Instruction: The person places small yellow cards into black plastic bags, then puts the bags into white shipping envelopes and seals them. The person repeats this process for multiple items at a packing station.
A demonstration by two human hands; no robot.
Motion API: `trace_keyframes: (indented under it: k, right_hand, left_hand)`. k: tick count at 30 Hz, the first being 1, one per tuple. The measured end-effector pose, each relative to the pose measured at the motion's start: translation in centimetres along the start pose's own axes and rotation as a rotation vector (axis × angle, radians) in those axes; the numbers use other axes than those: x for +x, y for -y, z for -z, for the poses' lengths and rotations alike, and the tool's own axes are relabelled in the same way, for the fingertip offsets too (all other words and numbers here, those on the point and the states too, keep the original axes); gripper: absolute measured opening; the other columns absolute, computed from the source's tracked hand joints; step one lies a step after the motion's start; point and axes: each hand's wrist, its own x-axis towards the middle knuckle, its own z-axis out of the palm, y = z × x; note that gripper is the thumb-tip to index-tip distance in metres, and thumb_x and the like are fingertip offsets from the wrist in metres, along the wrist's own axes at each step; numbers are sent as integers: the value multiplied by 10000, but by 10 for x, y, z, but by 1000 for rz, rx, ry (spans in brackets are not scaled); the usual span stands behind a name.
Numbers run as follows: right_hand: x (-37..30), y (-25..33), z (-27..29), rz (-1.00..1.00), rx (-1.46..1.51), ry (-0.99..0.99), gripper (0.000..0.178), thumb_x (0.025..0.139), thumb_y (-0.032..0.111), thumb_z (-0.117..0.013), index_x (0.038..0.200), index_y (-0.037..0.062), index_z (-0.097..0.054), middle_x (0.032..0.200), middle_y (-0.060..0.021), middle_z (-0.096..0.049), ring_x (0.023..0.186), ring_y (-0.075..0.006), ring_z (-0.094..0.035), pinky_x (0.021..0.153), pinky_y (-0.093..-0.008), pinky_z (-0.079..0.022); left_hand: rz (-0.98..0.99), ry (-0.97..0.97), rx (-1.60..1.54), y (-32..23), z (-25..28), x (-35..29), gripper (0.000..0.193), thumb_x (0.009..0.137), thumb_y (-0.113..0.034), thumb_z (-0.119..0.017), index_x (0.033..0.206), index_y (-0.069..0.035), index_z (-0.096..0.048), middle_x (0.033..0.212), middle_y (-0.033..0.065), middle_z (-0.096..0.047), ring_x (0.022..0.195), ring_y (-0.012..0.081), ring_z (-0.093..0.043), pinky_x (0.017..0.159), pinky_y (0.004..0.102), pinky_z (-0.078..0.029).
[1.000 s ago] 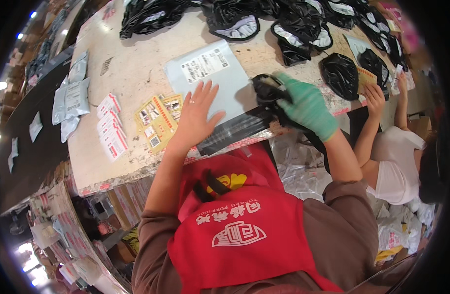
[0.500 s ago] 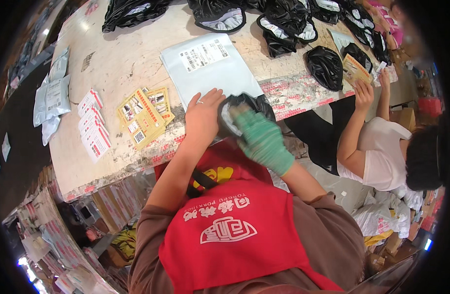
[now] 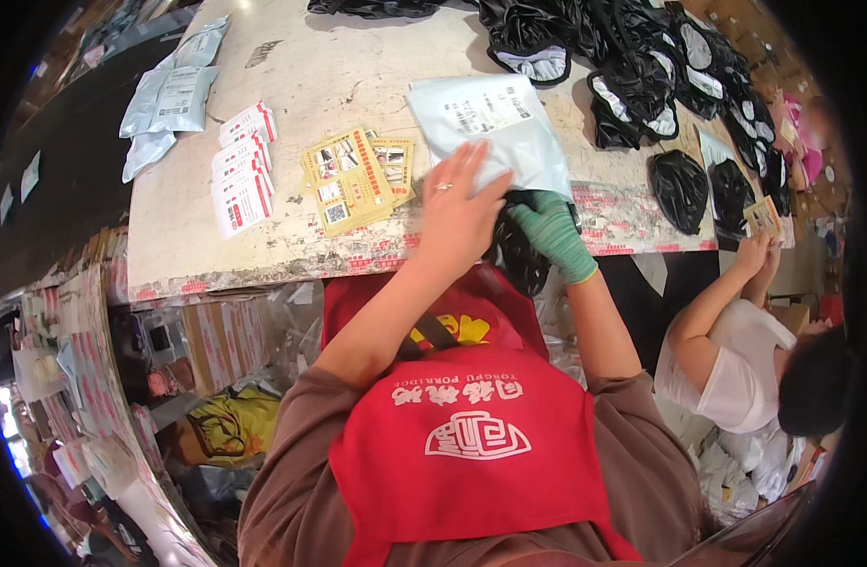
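Observation:
A pale grey-blue mailer bag [image 3: 495,118] with a printed label lies at the table's near edge, its front edge lifted and wrinkled. My left hand [image 3: 460,203], bare with a ring, rests on the bag's near left corner, fingers stretched and thumb apart. In a green knit glove, my right hand [image 3: 552,236] is closed on a glossy black fabric cover [image 3: 520,260], just at the bag's near edge. The bag hides some of its fingertips and part of the cover; the rest of the cover droops over the table edge.
Left of the bag are yellow printed cards [image 3: 353,180] and a fanned stack of white-and-red cards [image 3: 244,170]. Filled mailer bags [image 3: 173,94] lie farther left. Black covers with pale linings [image 3: 632,99] are heaped at the back right. A co-worker [image 3: 726,350] handles a card at the right.
The view has shifted, so the table sits farther right and higher. The bag's near edge has lifted, and my gloved hand has brought the black cover from on top of the bag to that edge.

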Motion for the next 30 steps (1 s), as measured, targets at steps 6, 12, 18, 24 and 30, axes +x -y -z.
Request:
trace_keyframes:
  k: [6, 12, 18, 24, 30]
  right_hand:
    - [22, 4, -7, 142, -148, -99, 250, 813, 214, -645, 883, -23, -682, 808, -251, -657, 760, -414, -632, 717, -455, -505]
    - [22, 26, -6, 85, -1221, -39, 339, 809, 199, -640, 1087, 12, -686, 1026, -183, -697, 983, -334, -649, 869, -405, -493]
    - [72, -35, -3, 304, -988, 165, 430, 858, 339, -577, 1177, 61, -654, 1301, -190, -568, 1223, -361, -491, 1092, -477, -316]
    - [35, -11, -40, 525, -927, -250, 479, 907, 342, -536, 1281, 45, -567, 1279, -195, -568, 1169, -355, -523, 1042, -456, -375]
    - [104, -39, -58, 437, -948, -224, 455, 909, 331, -538, 1258, 43, -579, 1255, -198, -573, 1149, -363, -528, 1022, -462, -387]
  left_hand:
    - [791, 401, -551, 12, -12, -45, 176, 914, -92, -601, 1036, 35, -586, 879, 209, -662, 636, 220, -686, 545, 343, -532]
    - [821, 555, -704, -7, -1, -33, 196, 970, -68, -494, 806, 39, -496, 643, 143, -588, 567, 208, -688, 470, 315, -504]
    - [858, 620, -737, -14, 7, -42, 201, 965, -39, -503, 781, 28, -460, 657, 130, -596, 585, 190, -699, 468, 294, -509]
    - [811, 620, -704, -5, 8, -56, 212, 960, -22, -497, 762, 21, -437, 623, 122, -602, 559, 184, -696, 451, 291, -522]
    - [817, 664, -719, -1, 11, -61, 187, 964, 0, -481, 784, 23, -435, 666, 137, -627, 572, 183, -694, 469, 292, -543]
